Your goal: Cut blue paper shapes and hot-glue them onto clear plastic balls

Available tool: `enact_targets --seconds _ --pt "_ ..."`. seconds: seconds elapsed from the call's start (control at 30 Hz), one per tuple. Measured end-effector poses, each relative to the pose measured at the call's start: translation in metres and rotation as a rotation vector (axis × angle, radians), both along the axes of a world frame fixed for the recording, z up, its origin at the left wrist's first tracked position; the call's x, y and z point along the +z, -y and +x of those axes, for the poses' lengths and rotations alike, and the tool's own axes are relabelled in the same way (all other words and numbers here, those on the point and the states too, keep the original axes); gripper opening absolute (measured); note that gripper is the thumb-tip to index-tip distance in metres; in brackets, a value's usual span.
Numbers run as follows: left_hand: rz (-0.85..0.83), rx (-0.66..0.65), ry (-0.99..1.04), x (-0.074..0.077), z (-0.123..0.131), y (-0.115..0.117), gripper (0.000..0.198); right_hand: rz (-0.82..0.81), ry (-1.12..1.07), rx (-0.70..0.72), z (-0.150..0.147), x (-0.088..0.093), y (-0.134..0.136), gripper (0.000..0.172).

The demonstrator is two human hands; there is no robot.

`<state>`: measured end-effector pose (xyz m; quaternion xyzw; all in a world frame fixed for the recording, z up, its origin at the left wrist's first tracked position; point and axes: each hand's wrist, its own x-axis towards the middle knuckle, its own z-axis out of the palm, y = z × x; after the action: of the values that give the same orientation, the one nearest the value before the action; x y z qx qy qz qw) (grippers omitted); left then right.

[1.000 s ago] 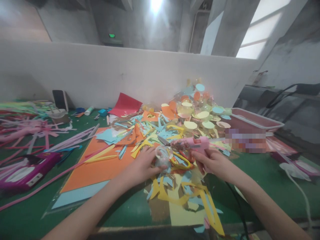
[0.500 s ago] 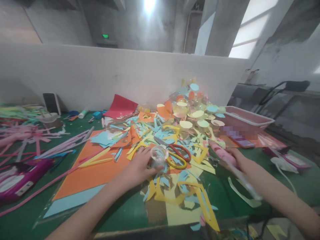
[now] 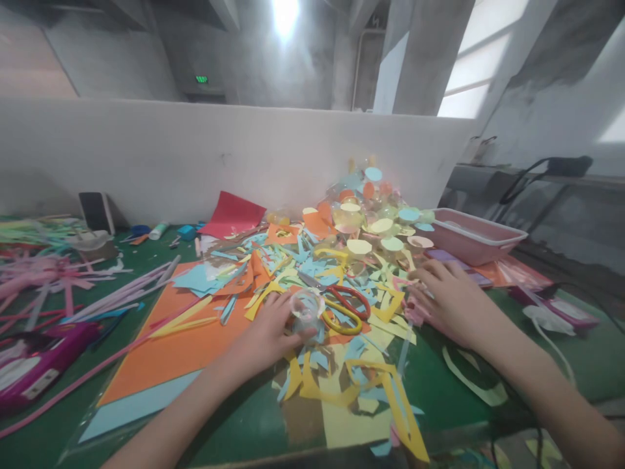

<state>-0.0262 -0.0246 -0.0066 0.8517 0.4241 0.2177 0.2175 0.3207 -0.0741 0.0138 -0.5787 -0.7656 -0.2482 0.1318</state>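
Observation:
My left hand [image 3: 267,331] rests on the paper scraps, its fingers curled round a small clear plastic cup [image 3: 305,306] that lies on its side. Right beside the cup lie scissors [image 3: 344,307] with red and yellow handles. My right hand [image 3: 452,298] lies flat to the right with its fingers stretched out over the scraps. A pink glue gun [image 3: 414,312] shows partly under its palm. Behind both hands rises a heap of clear cups with coloured paper discs [image 3: 375,218].
Cut yellow, blue and orange paper scraps [image 3: 342,384] cover the green table. An orange sheet [image 3: 180,339] lies left, pink paper strips [image 3: 73,286] and a magenta packet [image 3: 34,371] further left. A pink basin [image 3: 476,236] stands right. A black cord [image 3: 517,417] runs under my right arm.
My right hand carried the pink glue gun away from the cup to the right, laid it on the table, and now lies flat over it. My left hand kept its hold on the cup.

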Motion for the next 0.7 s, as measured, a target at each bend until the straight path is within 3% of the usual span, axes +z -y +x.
enact_targets --seconds 0.17,0.27,0.37,0.6,0.7 --pt "0.008 -0.019 0.002 -0.001 0.0 -0.001 0.029 -0.087 0.075 0.128 -0.05 0.016 -0.044 0.027" --pt "0.021 -0.024 -0.012 0.0 0.0 -0.001 0.028 -0.172 0.124 0.102 -0.066 0.016 -0.06 0.027" --pt "0.02 -0.03 0.005 -0.001 0.001 -0.001 0.027 -0.203 0.118 0.081 -0.074 0.019 -0.066 0.021" --pt "0.013 -0.043 0.04 -0.002 -0.002 -0.002 0.032 -0.251 0.021 0.177 -0.093 0.03 -0.068 0.023" --pt "0.018 -0.036 0.003 0.006 -0.007 -0.003 0.035 -0.199 -0.019 0.109 -0.105 0.03 -0.067 0.028"
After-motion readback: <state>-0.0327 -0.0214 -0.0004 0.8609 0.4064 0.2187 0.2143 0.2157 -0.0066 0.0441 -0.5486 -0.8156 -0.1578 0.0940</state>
